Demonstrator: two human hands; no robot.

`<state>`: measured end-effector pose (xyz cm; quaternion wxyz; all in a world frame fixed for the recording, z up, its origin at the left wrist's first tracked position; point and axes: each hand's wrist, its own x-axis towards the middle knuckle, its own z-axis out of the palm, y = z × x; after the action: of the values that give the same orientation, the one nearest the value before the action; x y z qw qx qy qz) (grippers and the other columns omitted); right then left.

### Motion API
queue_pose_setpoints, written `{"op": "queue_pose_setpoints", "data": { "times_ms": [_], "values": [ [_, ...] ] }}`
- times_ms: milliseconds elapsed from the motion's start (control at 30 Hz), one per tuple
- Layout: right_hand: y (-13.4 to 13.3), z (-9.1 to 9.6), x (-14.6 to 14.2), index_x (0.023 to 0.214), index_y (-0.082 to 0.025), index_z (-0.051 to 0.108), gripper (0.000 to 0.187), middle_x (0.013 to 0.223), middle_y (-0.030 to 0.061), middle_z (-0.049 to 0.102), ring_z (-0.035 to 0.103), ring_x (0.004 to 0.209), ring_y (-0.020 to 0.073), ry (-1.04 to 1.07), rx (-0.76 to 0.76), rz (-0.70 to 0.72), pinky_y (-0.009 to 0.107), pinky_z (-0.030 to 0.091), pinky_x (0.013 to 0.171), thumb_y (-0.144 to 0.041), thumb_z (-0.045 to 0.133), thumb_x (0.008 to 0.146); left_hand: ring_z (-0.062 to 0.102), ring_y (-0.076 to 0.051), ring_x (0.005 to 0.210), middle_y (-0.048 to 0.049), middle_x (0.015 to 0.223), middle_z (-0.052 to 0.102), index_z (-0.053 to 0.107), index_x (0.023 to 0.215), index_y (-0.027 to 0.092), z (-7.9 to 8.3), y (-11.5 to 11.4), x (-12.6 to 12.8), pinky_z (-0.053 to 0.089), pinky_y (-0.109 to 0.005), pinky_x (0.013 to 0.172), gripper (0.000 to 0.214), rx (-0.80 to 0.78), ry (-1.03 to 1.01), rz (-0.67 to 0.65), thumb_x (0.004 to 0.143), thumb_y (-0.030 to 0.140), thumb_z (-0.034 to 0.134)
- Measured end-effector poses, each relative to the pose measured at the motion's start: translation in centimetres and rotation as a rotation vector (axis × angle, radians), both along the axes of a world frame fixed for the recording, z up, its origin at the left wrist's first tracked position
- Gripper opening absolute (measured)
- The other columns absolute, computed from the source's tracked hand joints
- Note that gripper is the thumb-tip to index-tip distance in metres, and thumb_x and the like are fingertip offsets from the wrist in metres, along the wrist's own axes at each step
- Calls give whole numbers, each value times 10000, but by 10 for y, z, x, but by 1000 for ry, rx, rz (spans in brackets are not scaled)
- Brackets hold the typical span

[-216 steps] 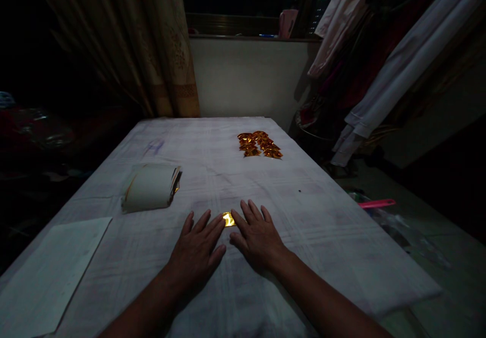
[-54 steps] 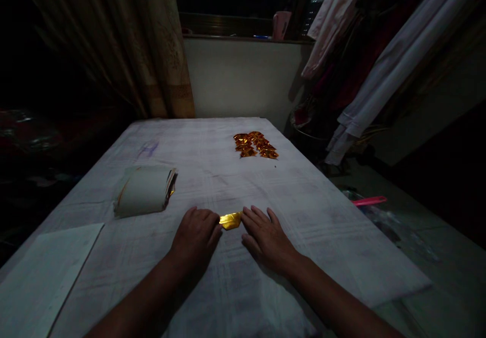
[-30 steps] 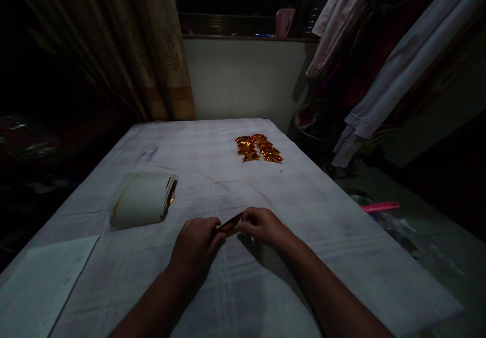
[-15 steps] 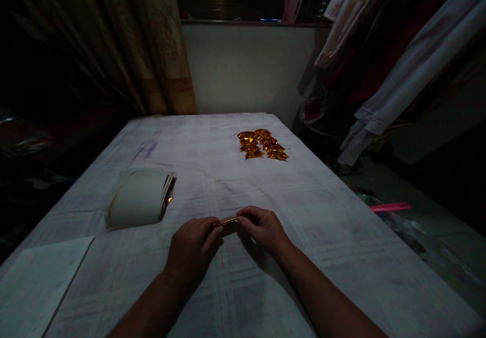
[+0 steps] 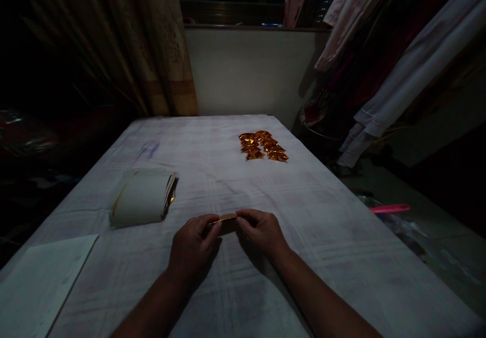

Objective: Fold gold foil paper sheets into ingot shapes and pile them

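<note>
A small folded piece of gold foil paper (image 5: 227, 218) is held just above the white table cloth (image 5: 322, 216) between both hands. My left hand (image 5: 193, 247) pinches its left end with curled fingers. My right hand (image 5: 261, 230) pinches its right end the same way. The paper shows edge-on as a thin strip, so its shape is hard to make out. Farther back on the table lies a cluster of several folded gold foil pieces (image 5: 263, 145).
A curled stack of white-backed foil sheets (image 5: 142, 198) lies left of my hands. A flat white sheet (image 5: 41, 277) covers the near left corner. Curtains hang behind the table, clothes hang at the right, and a pink object (image 5: 390, 208) lies on the floor.
The gold paper lay flat under my spread fingers at first. Both hands have since closed on its ends and lifted it edge-on; it now sits slightly lower and nearer me.
</note>
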<state>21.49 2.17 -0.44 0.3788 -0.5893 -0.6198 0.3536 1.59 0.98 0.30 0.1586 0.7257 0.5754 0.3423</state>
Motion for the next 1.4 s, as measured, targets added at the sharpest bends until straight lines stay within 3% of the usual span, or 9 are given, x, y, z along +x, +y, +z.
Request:
{"op": "queue_pose_setpoints", "data": {
  "times_ms": [233,433,633,900,1100,1400],
  "values": [
    [-2,2,0,1070,-283,793,264,1048,26,796,754,967,227,-118,48,26,333,565,899,-269,606,884,736,-213,844,-50,940,786,752,994,225,-1,1,1,583,-350,806,276,14,-11,16,914,404,557],
    [-3,8,2,1065,-306,791,256,1042,14,798,752,954,214,-227,54,56,293,551,864,-292,570,937,750,-217,876,-46,987,799,762,1059,246,-4,2,0,595,-345,817,268,70,35,-9,925,360,561],
    [-5,8,0,1066,-294,784,274,1037,27,798,751,948,203,-323,160,74,270,542,835,-260,529,974,757,-222,883,-41,1015,801,765,1100,241,-9,2,0,605,-364,827,303,-2,-6,74,882,319,570],
    [-6,3,-2,1149,-247,745,305,1097,53,783,739,953,195,-421,255,132,274,530,868,-192,517,955,749,-229,842,-37,951,804,778,1057,263,5,2,-5,564,-337,762,276,-56,189,104,888,331,570],
    [-7,7,-1,1140,-237,746,294,1102,63,778,729,965,200,-472,226,123,278,516,877,-189,530,947,731,-213,818,-24,908,795,775,943,266,11,-3,-2,525,-309,733,243,-95,177,94,900,348,550],
    [-8,14,0,1048,-264,774,248,959,49,776,711,902,203,-613,132,134,271,487,784,-242,542,964,728,-213,791,-28,896,793,765,958,257,4,-1,-4,548,-318,736,252,5,117,57,894,344,538]
  ]
}}
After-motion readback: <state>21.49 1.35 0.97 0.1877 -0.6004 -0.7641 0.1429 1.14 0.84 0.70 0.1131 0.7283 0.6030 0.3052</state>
